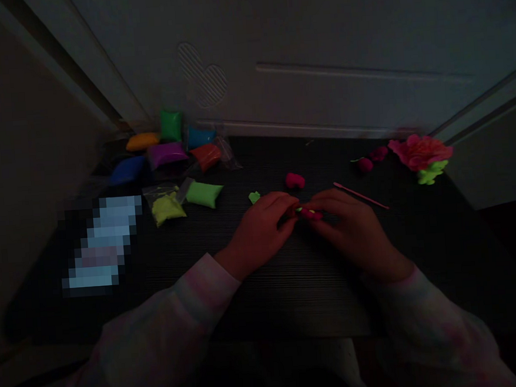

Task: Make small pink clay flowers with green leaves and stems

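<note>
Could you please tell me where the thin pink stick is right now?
In the head view, the thin pink stick lies on the dark table, right of centre, just beyond the right hand and left of the pink flower.

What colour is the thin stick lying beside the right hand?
The stick is pink, seen best in the head view.

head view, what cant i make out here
- Head view: full shape of the pink-and-green piece; fingers of the left hand and right hand cover parts.
- Head view: what the lit screen shows; blocky pixelation hides it.
- Head view: what the pale speck by the wall panel is; too small.
- Head view: the rest of the sleeves; bottom edge cuts them off.
</note>
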`<state>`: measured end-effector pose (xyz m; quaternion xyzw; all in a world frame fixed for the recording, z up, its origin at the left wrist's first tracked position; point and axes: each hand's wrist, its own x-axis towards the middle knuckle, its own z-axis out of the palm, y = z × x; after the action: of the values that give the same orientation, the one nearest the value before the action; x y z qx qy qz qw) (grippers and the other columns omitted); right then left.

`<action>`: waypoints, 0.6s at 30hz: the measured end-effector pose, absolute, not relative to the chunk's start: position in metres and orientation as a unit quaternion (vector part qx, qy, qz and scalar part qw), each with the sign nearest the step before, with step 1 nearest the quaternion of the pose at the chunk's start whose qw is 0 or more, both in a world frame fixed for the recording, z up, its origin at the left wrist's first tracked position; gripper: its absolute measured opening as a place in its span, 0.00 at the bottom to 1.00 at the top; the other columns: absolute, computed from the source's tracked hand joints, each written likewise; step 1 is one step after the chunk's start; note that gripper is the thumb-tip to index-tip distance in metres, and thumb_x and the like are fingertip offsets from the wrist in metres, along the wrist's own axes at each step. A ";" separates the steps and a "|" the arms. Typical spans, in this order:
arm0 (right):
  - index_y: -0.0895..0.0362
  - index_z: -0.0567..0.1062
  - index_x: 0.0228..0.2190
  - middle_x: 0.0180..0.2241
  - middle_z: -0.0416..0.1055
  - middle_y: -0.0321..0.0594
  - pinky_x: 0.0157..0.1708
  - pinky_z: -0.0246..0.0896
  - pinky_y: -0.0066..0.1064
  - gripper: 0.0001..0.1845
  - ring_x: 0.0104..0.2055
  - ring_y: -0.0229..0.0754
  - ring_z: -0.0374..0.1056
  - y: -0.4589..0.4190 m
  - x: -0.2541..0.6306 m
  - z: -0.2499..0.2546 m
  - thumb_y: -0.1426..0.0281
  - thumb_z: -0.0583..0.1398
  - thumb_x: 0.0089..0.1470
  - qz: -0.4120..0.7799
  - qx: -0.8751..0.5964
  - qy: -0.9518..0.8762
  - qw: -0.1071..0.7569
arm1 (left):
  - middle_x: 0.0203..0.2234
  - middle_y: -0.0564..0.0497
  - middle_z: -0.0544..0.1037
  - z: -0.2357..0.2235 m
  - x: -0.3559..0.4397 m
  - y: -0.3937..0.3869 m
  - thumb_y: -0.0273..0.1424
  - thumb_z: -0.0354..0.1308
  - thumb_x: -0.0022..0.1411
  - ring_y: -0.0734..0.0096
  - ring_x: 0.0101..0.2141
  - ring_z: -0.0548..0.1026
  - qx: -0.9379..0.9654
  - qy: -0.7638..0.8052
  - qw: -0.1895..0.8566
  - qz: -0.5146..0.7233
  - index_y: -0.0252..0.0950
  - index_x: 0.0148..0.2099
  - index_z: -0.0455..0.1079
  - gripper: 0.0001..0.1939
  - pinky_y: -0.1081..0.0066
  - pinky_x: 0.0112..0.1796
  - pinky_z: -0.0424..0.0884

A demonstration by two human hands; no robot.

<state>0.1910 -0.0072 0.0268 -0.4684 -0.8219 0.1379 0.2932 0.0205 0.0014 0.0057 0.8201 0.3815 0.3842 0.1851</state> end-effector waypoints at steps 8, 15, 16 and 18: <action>0.54 0.73 0.34 0.34 0.70 0.40 0.36 0.64 0.34 0.08 0.36 0.40 0.67 -0.007 0.191 0.029 0.71 0.57 0.49 0.159 -0.475 -0.816 0.289 | 0.38 0.48 0.72 0.005 0.020 0.002 0.23 0.53 0.54 0.70 0.39 0.70 0.811 0.398 0.210 0.374 0.33 0.42 0.65 0.11 0.69 0.37 0.69; 0.56 0.74 0.32 0.33 0.71 0.41 0.36 0.64 0.34 0.06 0.36 0.40 0.68 -0.006 0.193 0.031 0.72 0.58 0.49 0.201 -0.483 -0.803 0.286 | 0.36 0.48 0.72 0.006 0.021 0.003 0.23 0.56 0.51 0.71 0.36 0.71 0.801 0.407 0.246 0.363 0.32 0.42 0.66 0.13 0.70 0.36 0.69; 0.56 0.73 0.33 0.34 0.71 0.41 0.37 0.64 0.35 0.07 0.36 0.40 0.67 -0.006 0.193 0.031 0.71 0.58 0.48 0.211 -0.484 -0.800 0.284 | 0.36 0.49 0.73 0.007 0.021 0.004 0.23 0.57 0.51 0.72 0.36 0.71 0.796 0.411 0.257 0.362 0.32 0.42 0.66 0.13 0.71 0.35 0.69; 0.56 0.72 0.37 0.36 0.71 0.41 0.39 0.64 0.36 0.12 0.39 0.41 0.67 -0.006 0.194 0.032 0.70 0.60 0.47 0.231 -0.486 -0.792 0.288 | 0.35 0.49 0.73 0.007 0.021 0.004 0.24 0.57 0.51 0.73 0.34 0.71 0.778 0.419 0.293 0.364 0.32 0.42 0.67 0.14 0.72 0.33 0.69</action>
<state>0.1941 -0.0057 0.0321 -0.4864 -0.7920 0.2305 0.2880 0.0208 0.0037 0.0071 0.7782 0.4192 0.3643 0.2932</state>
